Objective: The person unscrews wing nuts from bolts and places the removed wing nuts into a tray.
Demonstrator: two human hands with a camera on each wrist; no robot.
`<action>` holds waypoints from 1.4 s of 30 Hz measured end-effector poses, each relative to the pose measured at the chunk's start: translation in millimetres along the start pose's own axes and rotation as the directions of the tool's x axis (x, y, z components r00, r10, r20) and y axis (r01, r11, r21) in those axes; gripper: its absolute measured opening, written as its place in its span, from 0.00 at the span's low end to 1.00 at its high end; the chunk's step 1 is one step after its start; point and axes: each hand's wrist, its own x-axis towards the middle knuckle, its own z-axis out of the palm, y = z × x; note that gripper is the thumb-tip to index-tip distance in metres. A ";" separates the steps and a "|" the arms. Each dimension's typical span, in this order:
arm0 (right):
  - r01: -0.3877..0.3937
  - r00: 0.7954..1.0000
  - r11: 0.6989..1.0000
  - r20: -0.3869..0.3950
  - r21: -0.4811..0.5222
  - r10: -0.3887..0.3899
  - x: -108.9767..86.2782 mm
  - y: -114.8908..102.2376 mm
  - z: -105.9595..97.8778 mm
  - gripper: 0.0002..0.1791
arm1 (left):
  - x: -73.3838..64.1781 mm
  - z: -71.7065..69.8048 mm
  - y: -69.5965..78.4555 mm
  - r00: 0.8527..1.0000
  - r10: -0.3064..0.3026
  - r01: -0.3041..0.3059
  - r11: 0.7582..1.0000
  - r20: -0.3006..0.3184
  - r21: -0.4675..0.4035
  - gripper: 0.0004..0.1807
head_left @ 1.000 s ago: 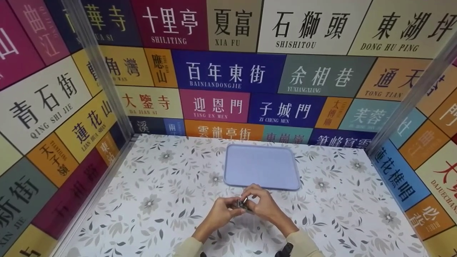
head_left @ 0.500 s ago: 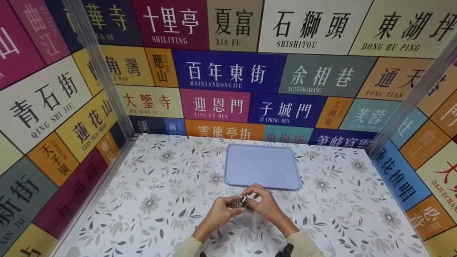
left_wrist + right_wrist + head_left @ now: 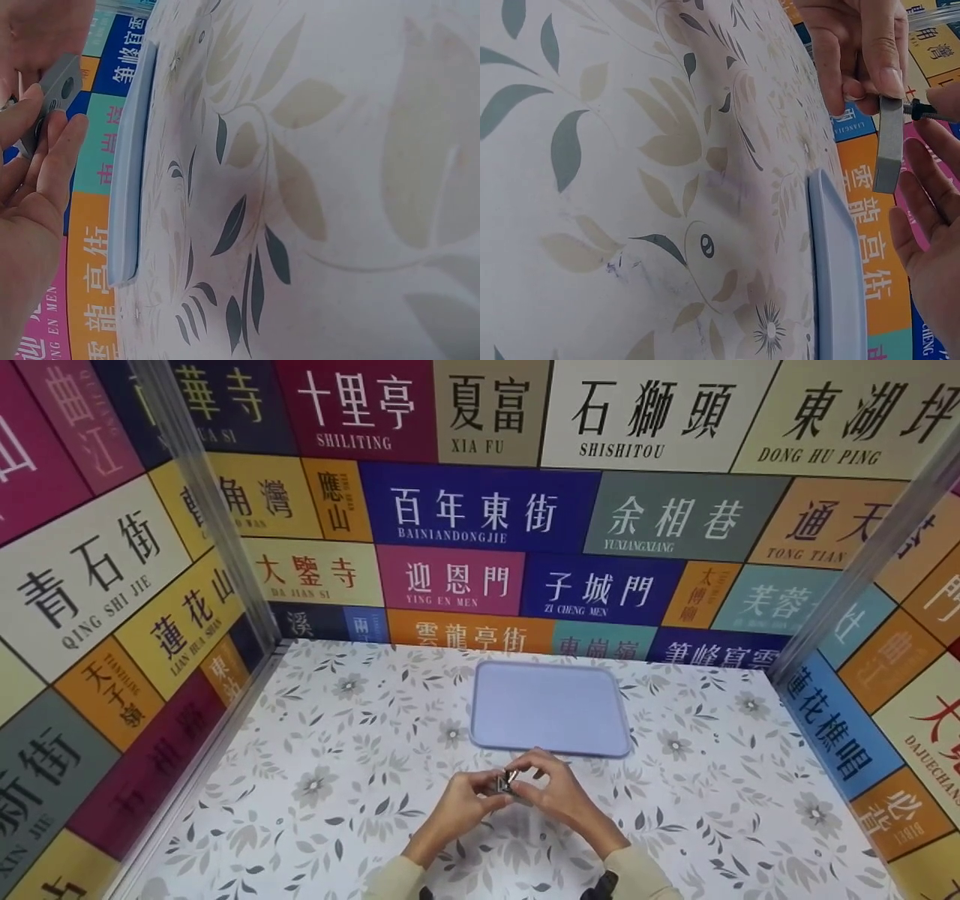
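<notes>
My left hand (image 3: 466,802) grips a small grey metal block (image 3: 889,146) near one end, its thumb flat against it. A round hole shows in one face of the block in the left wrist view. My right hand (image 3: 556,791) meets it from the other side, thumb and index finger pinching a thin threaded bolt (image 3: 924,112) whose dark end meets the block's side. The remaining right fingers (image 3: 922,191) spread beside the block. Both hands are raised over the table, just in front of a pale blue tray (image 3: 550,709).
The table (image 3: 360,765) has a white cloth with grey leaves and flowers. Panels with coloured place-name signs (image 3: 480,510) enclose it at the back and on both sides. Clear strips (image 3: 217,502) run down the corners.
The hands stay nearly in place with the block between them. The thin shiny bolt shifts its angle slightly with small movements of the right fingers.
</notes>
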 end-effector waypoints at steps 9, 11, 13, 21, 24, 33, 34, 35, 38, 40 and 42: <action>-0.041 0.997 0.998 0.060 0.053 0.038 4.1 -28.3 -4.0 0.16 | -2.6 1.8 10.9 0.999 -0.039 0.039 0.999 0.004 -0.005 0.19; -0.047 0.997 0.997 0.063 0.069 0.043 4.2 -39.8 -4.9 0.15 | -1.2 2.5 4.2 0.999 -0.043 0.043 0.999 0.008 -0.005 0.19; -0.051 0.997 0.996 0.064 0.068 0.047 4.4 -39.8 -4.4 0.15 | -1.1 2.9 3.3 0.999 -0.046 0.046 0.999 0.005 -0.005 0.19; -0.080 0.995 0.992 0.060 0.098 0.074 6.4 -40.0 -2.6 0.13 | -1.4 3.0 3.1 1.000 -0.015 0.015 1.000 0.000 -0.012 0.16; -0.074 0.996 0.990 0.055 0.116 0.068 6.9 -40.2 -1.4 0.12 | -1.6 2.7 4.1 1.000 -0.009 0.009 1.000 0.000 -0.004 0.17; -0.103 0.994 0.992 0.040 0.072 0.101 7.2 -27.4 0.6 0.14 | -1.7 1.0 3.1 1.000 -0.003 0.003 1.000 -0.005 0.001 0.18; -0.106 0.994 0.992 0.035 0.062 0.104 7.0 -22.9 1.2 0.14 | -1.8 0.8 2.7 1.000 0.003 -0.003 1.000 -0.007 -0.001 0.18; -0.106 0.994 0.993 0.028 0.052 0.104 6.8 -18.2 1.8 0.15 | -1.7 0.7 2.7 1.000 0.006 -0.006 1.000 -0.009 0.000 0.18; -0.095 0.995 0.994 0.004 0.046 0.095 5.4 -6.9 2.3 0.16 | -1.3 0.4 2.7 1.000 0.019 -0.018 1.000 -0.017 0.006 0.17; -0.090 0.996 0.995 -0.008 0.051 0.091 3.9 -2.5 1.5 0.15 | -0.7 0.1 2.9 1.000 0.014 -0.014 1.000 -0.021 0.008 0.16; -0.089 0.996 0.995 -0.019 0.052 0.090 2.2 -0.1 0.7 0.13 | 0.1 -0.3 3.6 1.000 0.007 -0.006 1.000 -0.027 0.017 0.16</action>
